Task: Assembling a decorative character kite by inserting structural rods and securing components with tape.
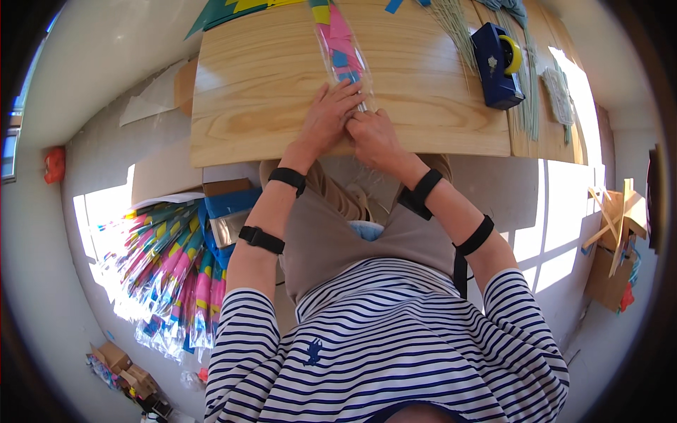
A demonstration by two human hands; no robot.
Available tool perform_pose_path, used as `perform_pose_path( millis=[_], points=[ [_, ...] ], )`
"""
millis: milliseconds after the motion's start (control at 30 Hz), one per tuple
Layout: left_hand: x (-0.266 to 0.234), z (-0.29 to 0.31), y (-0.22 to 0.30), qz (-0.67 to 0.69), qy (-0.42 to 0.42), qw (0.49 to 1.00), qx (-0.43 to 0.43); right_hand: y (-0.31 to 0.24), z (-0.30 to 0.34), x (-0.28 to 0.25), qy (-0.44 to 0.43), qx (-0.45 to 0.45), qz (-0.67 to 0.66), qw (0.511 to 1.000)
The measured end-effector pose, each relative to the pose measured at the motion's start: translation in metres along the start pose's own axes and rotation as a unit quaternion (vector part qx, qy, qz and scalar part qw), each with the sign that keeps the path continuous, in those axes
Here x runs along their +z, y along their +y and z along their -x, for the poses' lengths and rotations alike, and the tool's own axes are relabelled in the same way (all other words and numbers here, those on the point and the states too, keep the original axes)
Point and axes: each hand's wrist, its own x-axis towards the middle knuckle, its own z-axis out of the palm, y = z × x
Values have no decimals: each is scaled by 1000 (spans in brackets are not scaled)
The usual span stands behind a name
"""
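Observation:
A long, narrow clear plastic sleeve (362,72) lies on the wooden table, its near end reaching toward the front edge. Inside it are flat pink, blue, yellow and green pieces (339,32); whether they are paper, cloth or film I cannot tell. My left hand (329,114) rests across the sleeve's near part with fingers stretched out and pressing down. Close beside it, my right hand (376,136) is closed, its curled fingers pinching the near end of the sleeve. A loose bit of clear film hangs below the table edge under my hands.
A blue tape dispenser (493,67) with yellow tape stands at the right, by thin pale-green sticks (457,29). Green and yellow sheets (229,12) lie at the far left. Many packed colourful bundles (169,264) lie left of my legs. Wooden pieces (612,218) stand at the right.

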Motion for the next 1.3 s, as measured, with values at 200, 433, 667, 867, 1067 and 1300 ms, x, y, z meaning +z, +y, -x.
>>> perform_pose_path(
  millis=[200, 433, 667, 867, 1067, 1300],
  points=[
    [0, -1, 4, 11, -1, 1000, -16, 1, 15, 3, -32, -12, 60, 998],
    [2, 2, 0, -10, 5, 1000, -16, -11, 47, -22, 58, 14, -22, 998],
    [-1, -1, -1, 3, -9, 1000, -11, -7, 11, -4, 46, -8, 13, 999],
    [4, 0, -3, 12, -2, 1000, -13, 0, 15, 5, 45, -51, 34, 997],
    [6, 0, 1, 16, 1, 1000, -20, -5, 95, -15, -43, -51, 9, 998],
    [0, 5, 4, 47, 39, 998, -5, 2, 132, -45, -233, 295, -546, 749]
  ],
)
